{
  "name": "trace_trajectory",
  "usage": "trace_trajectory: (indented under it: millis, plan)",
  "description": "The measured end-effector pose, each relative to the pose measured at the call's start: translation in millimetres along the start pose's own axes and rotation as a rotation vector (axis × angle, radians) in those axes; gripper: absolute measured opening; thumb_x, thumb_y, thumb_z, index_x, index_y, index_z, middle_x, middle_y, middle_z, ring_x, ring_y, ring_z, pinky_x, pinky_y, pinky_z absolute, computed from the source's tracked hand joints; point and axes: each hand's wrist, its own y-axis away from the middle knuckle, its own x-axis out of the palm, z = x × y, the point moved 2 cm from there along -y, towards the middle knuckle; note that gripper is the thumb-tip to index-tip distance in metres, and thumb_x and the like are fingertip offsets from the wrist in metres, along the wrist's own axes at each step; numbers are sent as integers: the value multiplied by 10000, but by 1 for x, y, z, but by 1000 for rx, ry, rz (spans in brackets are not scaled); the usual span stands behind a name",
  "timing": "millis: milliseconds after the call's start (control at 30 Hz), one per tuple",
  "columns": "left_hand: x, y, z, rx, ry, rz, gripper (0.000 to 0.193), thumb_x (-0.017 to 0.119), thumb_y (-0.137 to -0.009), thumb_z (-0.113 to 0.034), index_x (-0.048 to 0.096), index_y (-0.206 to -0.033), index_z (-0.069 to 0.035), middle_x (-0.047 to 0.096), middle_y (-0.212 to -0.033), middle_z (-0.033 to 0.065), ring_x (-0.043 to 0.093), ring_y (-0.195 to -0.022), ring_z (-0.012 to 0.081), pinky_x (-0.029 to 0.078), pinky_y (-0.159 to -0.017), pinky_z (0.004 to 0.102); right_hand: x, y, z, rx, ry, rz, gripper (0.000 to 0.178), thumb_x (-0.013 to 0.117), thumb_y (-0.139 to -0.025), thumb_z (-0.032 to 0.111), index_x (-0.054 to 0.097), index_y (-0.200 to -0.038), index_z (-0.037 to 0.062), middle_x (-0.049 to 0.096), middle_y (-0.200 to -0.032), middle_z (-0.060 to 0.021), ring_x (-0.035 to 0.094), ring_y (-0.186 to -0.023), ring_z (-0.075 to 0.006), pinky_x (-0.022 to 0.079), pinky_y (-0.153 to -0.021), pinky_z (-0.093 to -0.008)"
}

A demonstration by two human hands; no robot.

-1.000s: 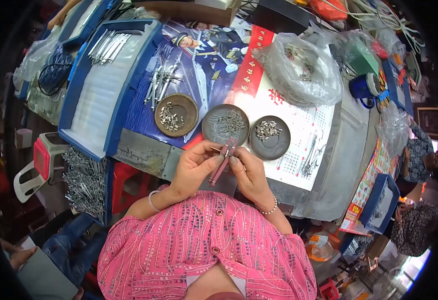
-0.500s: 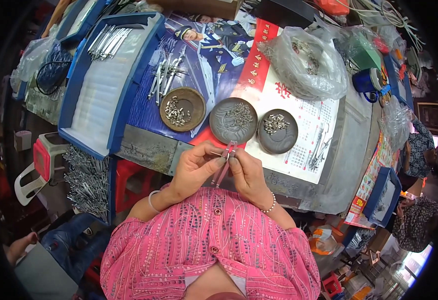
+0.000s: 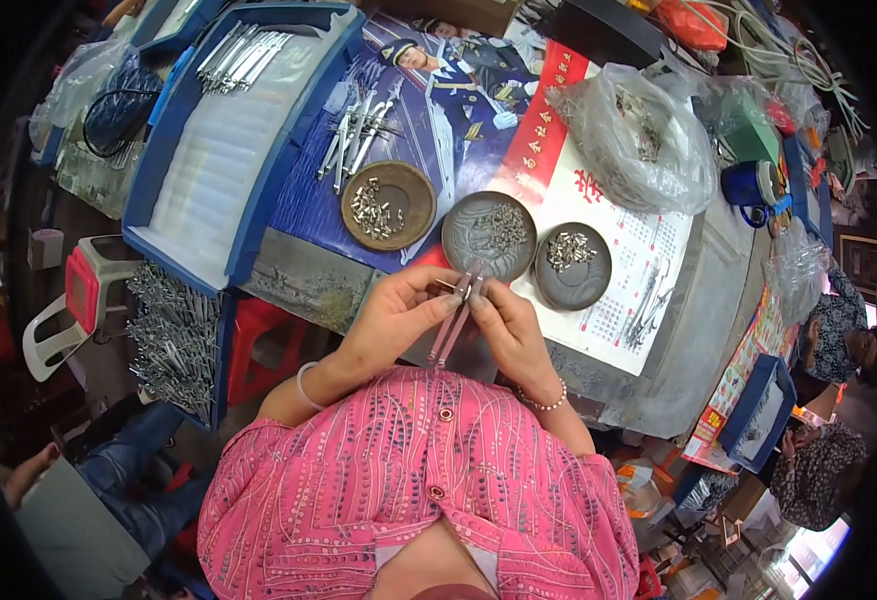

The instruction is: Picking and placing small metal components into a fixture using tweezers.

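At the table's near edge, in front of my chest, both hands are close together with their fingertips pinched. A slender, shiny, two-legged metal piece (image 3: 451, 335) passes between them, its legs hanging toward me. My left hand (image 3: 404, 312) grips it at thumb and forefinger, and a thin pin-like bit sticks out there. My right hand (image 3: 511, 328) pinches the same piece near its upper end. Just beyond my fingertips sits a dark bowl (image 3: 459, 240) of tiny grey parts. Left of it is a brown bowl (image 3: 414, 225) with small silvery pieces; right of it, another dark bowl (image 3: 579, 290) holds similar pieces.
A blue tray (image 3: 284, 140) with thin metal strips stands at the left, above a bin of metal parts (image 3: 174, 345). More strips (image 3: 364, 135) lie on the poster. A clear plastic bag (image 3: 684, 165) and a blue mug (image 3: 744, 183) are at the right. Other people (image 3: 824, 475) are beyond.
The view has shifted, so the table and bowls appear slightly farther right. Both hands still hold the metal piece at the same place; their fingers have moved only slightly.
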Motion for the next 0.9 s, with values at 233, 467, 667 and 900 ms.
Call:
trace_trajectory:
  millis: [233, 467, 667, 900]
  plan:
    - [-11, -6, 9, -92, -57, 176, 388, 559, -837, -15, 434, -1204, -15, 579, -901, 40, 561, -782, 78, 473, -665, 226, 3, 0, -6, 67, -30, -95, 241, 429, -935, 194, 505, -834, -10, 523, -656, -32, 499, -569, -81, 395, -520, -217]
    - [-12, -8, 4, -82, -418, 161, 366, 560, -829, 1, 444, -1175, -13, 561, -866, 35, 560, -732, 74, 470, -636, 218, 5, 2, -3, 8, 87, -188, 214, 472, -915, 170, 490, -793, -5, 529, -655, -32, 507, -592, -74, 393, -523, -220]
    - [-17, -7, 10, -120, -123, 193, 415, 542, -842, 5, 393, -1227, -26, 560, -861, 52, 567, -740, 94, 472, -648, 226, 8, -2, -4, 122, -168, -124, 173, 548, -868, 148, 546, -919, -17, 568, -750, 1, 501, -680, -39, 396, -570, -193]
    - [-7, -1, 22, -53, -268, 199, 578, 550, -822, 12, 275, -1327, -39, 580, -796, 66, 576, -703, 96, 466, -632, 229, 16, 1, -6, 102, -195, -282, 154, 562, -854, 105, 557, -945, -19, 574, -758, -9, 491, -619, -33, 378, -524, -174]
